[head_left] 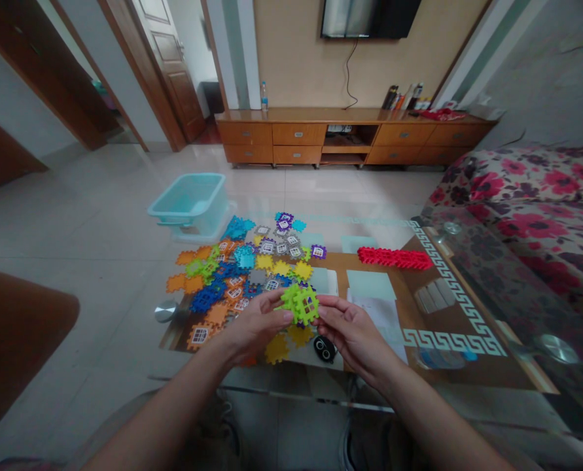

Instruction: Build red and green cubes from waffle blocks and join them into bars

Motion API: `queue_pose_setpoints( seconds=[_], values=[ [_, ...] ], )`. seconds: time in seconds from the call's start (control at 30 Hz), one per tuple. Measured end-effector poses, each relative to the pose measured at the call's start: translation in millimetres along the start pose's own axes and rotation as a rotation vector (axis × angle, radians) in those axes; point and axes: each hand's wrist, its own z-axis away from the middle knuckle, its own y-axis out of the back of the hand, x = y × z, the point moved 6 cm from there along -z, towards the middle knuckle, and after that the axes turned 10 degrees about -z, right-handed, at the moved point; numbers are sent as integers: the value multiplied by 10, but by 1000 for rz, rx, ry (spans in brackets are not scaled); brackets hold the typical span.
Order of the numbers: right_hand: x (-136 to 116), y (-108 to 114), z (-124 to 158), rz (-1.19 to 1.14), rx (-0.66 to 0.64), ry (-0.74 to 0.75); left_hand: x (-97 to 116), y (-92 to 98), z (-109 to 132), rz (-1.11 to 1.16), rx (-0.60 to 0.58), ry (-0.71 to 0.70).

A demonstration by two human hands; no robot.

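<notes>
Lime-green interlocking plastic tiles (301, 305) are pinched between my two hands above the near part of the glass table. My left hand (259, 322) grips their left side with thumb and fingers. On the right edge, by a window-shaped cut-out, my right hand (347, 326) closes its fingertips. How many tiles are in the hold I cannot tell. Left of and behind the hands spreads a pile of loose tiles, among them orange tiles (217, 314), yellow tiles (281, 269), blue tiles (203, 298) and grey window tiles (267, 246). A row of joined red tiles (394, 258) lies at the right.
A light-blue plastic tub (190, 208) stands beyond the table's far left corner. A black oval object with two rings (324, 348) and paper sheets (372, 288) lie near my right hand. The glass table (460, 366) has a patterned border. A floral-covered sofa (531, 183) stands at right.
</notes>
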Motion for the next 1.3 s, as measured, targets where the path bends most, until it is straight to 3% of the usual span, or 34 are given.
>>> queue_pose_setpoints(
  seconds=[0.37, 0.6, 0.9, 1.07, 1.2, 1.3],
  values=[
    [113, 33, -49, 139, -2, 85, -61, 10, -19, -42, 47, -1],
    [88, 8, -45, 309, 2, 203, -127, -38, -32, -56, 13, -4],
    [158, -2, -83, 355, -30, 202, -247, 29, -90, -158, 29, 7],
    [-27, -83, 35, 671, -67, 440, -239, 32, -87, -98, 65, 82],
    [-181, -236, 190, 996, -220, 673, -228, -42, -57, -72, -41, 151],
    [-179, -257, 208, 1099, -297, 700, -252, -58, -37, -97, -91, 190]
  ],
)
